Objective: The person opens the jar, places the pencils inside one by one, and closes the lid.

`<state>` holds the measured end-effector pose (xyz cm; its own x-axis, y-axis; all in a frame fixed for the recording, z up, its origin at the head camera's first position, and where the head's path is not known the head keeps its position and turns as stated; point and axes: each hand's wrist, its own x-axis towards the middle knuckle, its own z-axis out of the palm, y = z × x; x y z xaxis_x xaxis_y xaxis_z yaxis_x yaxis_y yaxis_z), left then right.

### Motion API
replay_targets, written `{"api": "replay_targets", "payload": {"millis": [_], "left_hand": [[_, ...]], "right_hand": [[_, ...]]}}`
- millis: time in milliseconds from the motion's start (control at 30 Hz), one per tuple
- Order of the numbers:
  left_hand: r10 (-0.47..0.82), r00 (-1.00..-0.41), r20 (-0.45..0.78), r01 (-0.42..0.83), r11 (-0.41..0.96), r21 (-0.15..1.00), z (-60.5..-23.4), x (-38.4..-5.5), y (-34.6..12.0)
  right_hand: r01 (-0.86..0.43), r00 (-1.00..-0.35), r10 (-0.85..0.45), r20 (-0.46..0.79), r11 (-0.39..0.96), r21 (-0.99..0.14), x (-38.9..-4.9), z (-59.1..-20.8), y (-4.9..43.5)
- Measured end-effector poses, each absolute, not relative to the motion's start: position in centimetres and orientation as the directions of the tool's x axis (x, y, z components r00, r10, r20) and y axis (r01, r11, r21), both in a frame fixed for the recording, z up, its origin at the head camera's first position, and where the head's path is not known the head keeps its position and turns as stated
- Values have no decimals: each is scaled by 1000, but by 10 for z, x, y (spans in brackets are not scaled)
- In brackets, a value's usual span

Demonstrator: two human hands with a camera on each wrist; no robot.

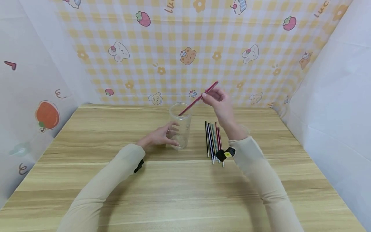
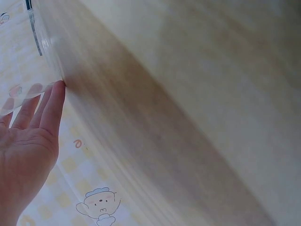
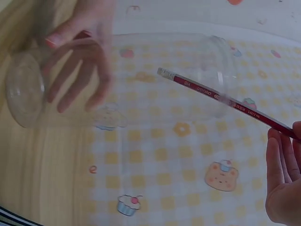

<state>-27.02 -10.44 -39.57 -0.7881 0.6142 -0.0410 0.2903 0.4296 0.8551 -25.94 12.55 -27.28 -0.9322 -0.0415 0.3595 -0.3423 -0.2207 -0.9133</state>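
While the left hand [image 1: 160,135] curls thumb and fingers about the lower side of one clear cup [image 1: 185,129], upright on the table [image 1: 174,193], the right hand [image 1: 222,104] pinches one red pencil [image 1: 195,102], tilted, its eraser end [image 3: 165,73] inside the cup's mouth. Other pencils [image 1: 210,141]: loose group, assorted colours, lying side by side, right of the cup.

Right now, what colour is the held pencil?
The pencil is dark red with pale lettering; best in the right wrist view.

A wood-grained table [image 1: 174,193] carries an upright clear cup [image 1: 186,129] and several pencils [image 1: 211,141].
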Motion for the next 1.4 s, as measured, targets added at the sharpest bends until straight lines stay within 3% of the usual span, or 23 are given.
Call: {"api": "replay_targets", "payload": {"millis": [300, 600, 1000, 1400], "left_hand": [[616, -787, -18, 273, 375, 886, -405, -275, -104], [631, -776, 16, 304, 351, 886, -407, -276, -104], [599, -800, -29, 288, 425, 858, -404, -275, -105], [593, -804, -39, 289, 449, 845, -403, -275, -104]], "right_hand": [[-318, -938, -92, 334, -155, -935, -258, -299, 112], [-386, -915, -131, 382, 7, -922, -255, -307, 109], [-349, -926, -154, 344, 10, -937, -255, -311, 115], [-266, -957, -98, 272, -76, -961, -268, -315, 146]]}}
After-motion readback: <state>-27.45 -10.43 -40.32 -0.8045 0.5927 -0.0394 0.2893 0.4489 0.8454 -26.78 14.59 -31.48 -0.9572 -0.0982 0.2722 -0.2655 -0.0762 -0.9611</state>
